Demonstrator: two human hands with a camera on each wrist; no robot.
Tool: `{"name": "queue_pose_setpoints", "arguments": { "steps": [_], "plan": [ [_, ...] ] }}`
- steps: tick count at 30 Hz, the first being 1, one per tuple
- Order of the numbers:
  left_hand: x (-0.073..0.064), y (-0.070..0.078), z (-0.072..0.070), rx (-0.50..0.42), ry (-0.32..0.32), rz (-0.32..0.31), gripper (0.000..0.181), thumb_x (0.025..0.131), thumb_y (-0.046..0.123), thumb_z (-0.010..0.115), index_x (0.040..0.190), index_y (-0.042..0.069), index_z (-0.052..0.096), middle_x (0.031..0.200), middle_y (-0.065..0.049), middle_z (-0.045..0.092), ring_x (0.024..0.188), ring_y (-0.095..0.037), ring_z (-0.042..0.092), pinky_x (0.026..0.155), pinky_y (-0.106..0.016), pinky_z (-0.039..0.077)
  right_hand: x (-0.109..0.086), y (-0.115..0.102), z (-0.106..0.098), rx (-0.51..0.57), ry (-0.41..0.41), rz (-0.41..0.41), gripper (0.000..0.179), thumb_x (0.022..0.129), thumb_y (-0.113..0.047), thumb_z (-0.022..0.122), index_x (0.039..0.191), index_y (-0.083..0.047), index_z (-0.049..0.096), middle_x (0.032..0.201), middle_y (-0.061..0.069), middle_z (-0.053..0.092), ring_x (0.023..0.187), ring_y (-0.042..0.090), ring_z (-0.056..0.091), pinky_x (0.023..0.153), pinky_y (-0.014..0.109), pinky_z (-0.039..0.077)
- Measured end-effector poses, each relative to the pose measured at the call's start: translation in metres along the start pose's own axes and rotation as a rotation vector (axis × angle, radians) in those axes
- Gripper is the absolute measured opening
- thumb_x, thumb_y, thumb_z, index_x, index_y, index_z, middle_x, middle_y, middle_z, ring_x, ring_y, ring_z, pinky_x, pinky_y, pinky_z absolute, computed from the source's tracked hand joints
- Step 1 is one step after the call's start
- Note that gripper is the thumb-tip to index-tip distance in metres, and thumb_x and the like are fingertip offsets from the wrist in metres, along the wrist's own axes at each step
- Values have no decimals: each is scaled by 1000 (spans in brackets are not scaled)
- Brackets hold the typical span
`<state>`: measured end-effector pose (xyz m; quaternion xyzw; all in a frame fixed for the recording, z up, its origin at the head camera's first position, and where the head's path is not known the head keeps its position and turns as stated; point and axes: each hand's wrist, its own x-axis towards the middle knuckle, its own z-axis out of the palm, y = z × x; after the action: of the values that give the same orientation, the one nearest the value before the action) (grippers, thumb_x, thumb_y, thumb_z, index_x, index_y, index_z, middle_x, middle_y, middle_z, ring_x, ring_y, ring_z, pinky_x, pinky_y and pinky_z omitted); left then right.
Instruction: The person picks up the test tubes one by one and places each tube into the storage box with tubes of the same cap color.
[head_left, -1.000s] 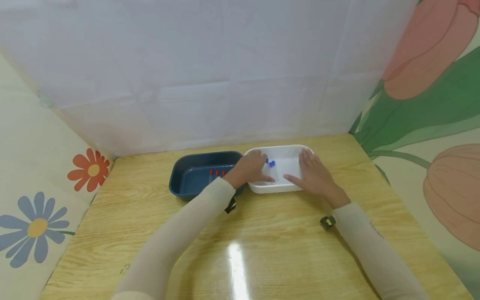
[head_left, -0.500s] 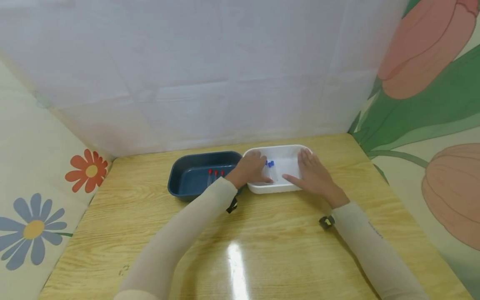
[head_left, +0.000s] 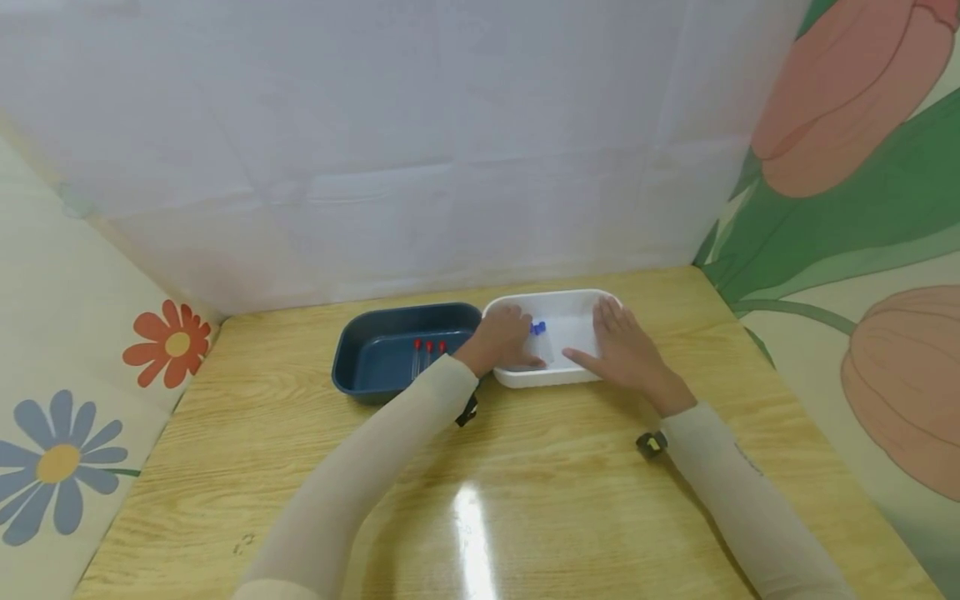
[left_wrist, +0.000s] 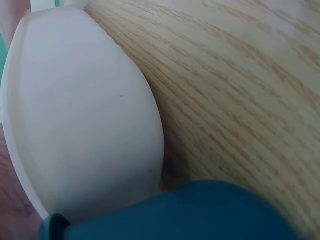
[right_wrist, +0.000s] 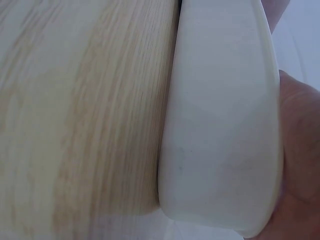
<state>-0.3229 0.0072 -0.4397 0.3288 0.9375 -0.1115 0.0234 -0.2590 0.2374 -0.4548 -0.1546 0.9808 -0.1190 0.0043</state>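
Observation:
A white tray [head_left: 572, 302] stands on the wooden table, right beside a dark blue tray [head_left: 375, 367]. My left hand [head_left: 504, 337] grips the white tray's left rim, fingers curled inside and thumb along the front edge. The fingers of my right hand [head_left: 622, 350] lie straight along its right rim, and the thumb reaches to the front wall. Small blue-capped pieces [head_left: 537, 327] lie in the white tray by my left fingers. Red-capped tubes [head_left: 429, 346] lie in the blue tray. The wrist views show the white tray's outer wall [left_wrist: 80, 125] [right_wrist: 225, 125] close up.
The table [head_left: 525, 500] runs wide toward me. A white curtain closes the back, and flowered panels stand at left and right. The blue tray's corner [left_wrist: 200, 210] touches the white tray in the left wrist view.
Both hands stay on the white tray in nearly the same pose. The whole scene has drifted slightly left in the head view.

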Motion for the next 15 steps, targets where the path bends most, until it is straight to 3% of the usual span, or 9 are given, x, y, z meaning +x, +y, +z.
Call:
{"name": "queue_pose_setpoints", "arguments": {
  "steps": [10,15],
  "plan": [
    [0,1,3,-68,-30,-21,90,83,76,64,138,4,59,136,-14,60,126,-28,53,114,-42,38,2,3,1,25,-19,8,109,97,-76,33,158,9,1,165,24,-8,154,35,-7,124,47,-1],
    [0,2,3,-46,-22,-11,89,83,77,63,136,5,61,132,-14,62,122,-28,55,113,-43,39,2,3,2,22,-16,8,110,97,-77,33,158,9,1,166,24,-8,154,36,-7,124,48,-1]
  ]
}}
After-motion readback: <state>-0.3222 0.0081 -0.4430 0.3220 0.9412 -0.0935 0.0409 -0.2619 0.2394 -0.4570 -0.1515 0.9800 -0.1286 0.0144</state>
